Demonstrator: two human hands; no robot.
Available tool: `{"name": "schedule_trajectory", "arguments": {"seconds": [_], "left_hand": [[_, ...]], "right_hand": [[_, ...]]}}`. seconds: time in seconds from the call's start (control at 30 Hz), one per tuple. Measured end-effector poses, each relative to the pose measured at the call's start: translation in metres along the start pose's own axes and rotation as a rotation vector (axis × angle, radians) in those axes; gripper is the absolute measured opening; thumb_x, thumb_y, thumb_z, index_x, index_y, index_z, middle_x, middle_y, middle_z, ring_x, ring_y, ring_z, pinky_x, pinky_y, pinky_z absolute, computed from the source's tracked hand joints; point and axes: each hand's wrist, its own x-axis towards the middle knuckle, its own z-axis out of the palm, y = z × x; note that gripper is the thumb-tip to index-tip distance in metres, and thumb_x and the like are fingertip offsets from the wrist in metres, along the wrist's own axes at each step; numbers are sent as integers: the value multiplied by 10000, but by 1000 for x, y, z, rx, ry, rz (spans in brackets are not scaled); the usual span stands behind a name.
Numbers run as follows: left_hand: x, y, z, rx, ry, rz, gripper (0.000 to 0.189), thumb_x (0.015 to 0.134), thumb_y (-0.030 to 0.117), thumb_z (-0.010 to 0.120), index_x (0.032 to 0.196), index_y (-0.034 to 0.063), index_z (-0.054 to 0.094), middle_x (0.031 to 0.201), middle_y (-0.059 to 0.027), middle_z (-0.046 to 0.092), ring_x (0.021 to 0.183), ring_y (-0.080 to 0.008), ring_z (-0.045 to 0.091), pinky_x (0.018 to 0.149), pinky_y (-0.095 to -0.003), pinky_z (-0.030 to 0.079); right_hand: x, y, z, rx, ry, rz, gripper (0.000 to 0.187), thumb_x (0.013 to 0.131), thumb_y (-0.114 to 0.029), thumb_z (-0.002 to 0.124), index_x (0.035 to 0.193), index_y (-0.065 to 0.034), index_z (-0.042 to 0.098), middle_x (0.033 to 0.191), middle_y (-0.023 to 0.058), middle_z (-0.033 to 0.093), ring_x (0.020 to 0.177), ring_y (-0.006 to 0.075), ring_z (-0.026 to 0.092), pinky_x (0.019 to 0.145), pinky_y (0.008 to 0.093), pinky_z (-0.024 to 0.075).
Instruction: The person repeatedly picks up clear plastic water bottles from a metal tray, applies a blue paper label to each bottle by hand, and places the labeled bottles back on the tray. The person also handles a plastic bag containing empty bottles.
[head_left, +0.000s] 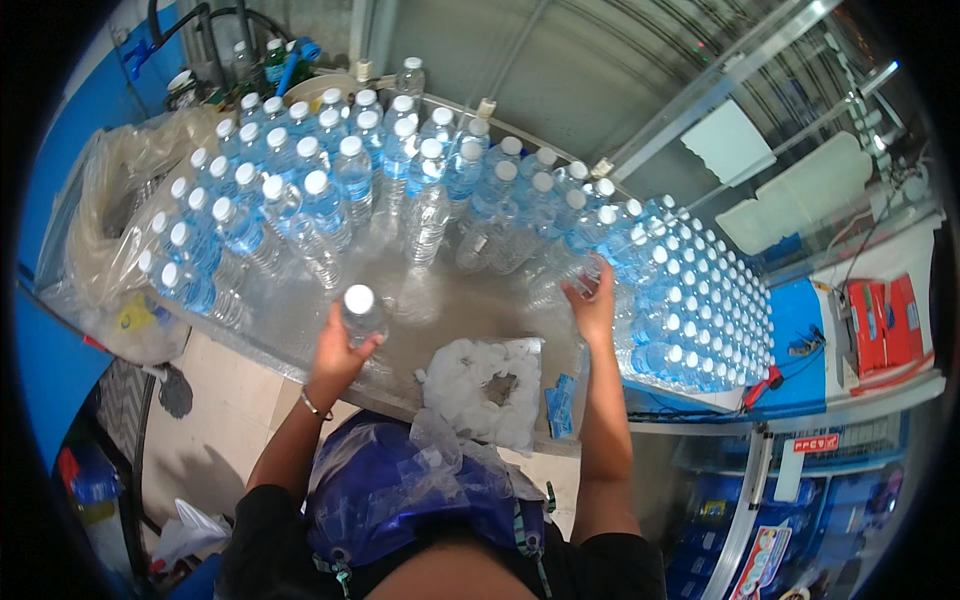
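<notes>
My left hand (337, 349) is wrapped around a clear plastic bottle (365, 324) with a white cap, held upright near the front of the metal counter (457, 300). No blue label shows on it. At the right, my right hand (592, 300) has its fingers curled beside the lower part of a clear, blue-labelled bottle (587, 238). Whether they grip it is hard to see. Rows of capped water bottles (351, 176) stand along the back and left of the counter. Between my arms lies a bag of white caps (480, 390), with blue labels (560, 405) to its right.
Many tightly packed bottles (697, 300) fill the right side. At the left stands a large clear plastic bag (112, 225). Blue taps (139, 56) and pipes are at the back left. A red box (885, 326) sits far right, above a glass-fronted cabinet (750, 502).
</notes>
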Motion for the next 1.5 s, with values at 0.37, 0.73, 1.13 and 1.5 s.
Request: {"name": "schedule_trajectory", "arguments": {"seconds": [0.37,0.73,1.13,1.5], "left_hand": [[-9,-59,-90,166,571,-78,796,729,86,804,1359,-40,334,1133,-256,615,1031,-397,613,867,-406,478],[-9,-11,-103,666,-42,-386,527,775,341,761,1003,-119,646,827,-276,671,845,-402,674,760,-438,533],[126,38,60,108,52,231,1029,690,203,828,1465,-33,194,1344,-296,452,1208,-432,498,998,-422,440],[151,25,94,38,107,207,814,701,183,830,1305,-26,325,1117,-303,579,1024,-442,588,849,-457,485]], "right_hand": [[19,-16,-17,196,-26,-55,619,749,67,756,1297,-69,502,1181,65,591,1005,138,604,806,258,522],[-3,78,2,1304,-319,889,434,962,-380,539,1228,-37,537,996,202,668,911,277,674,719,337,591],[-20,-10,-19,624,-145,441,466,910,-239,637,1294,-15,499,1061,149,661,922,251,664,715,352,562],[-17,-17,11,-341,323,-236,707,740,-177,810,1330,20,475,1019,203,625,859,305,627,699,382,517]]}}
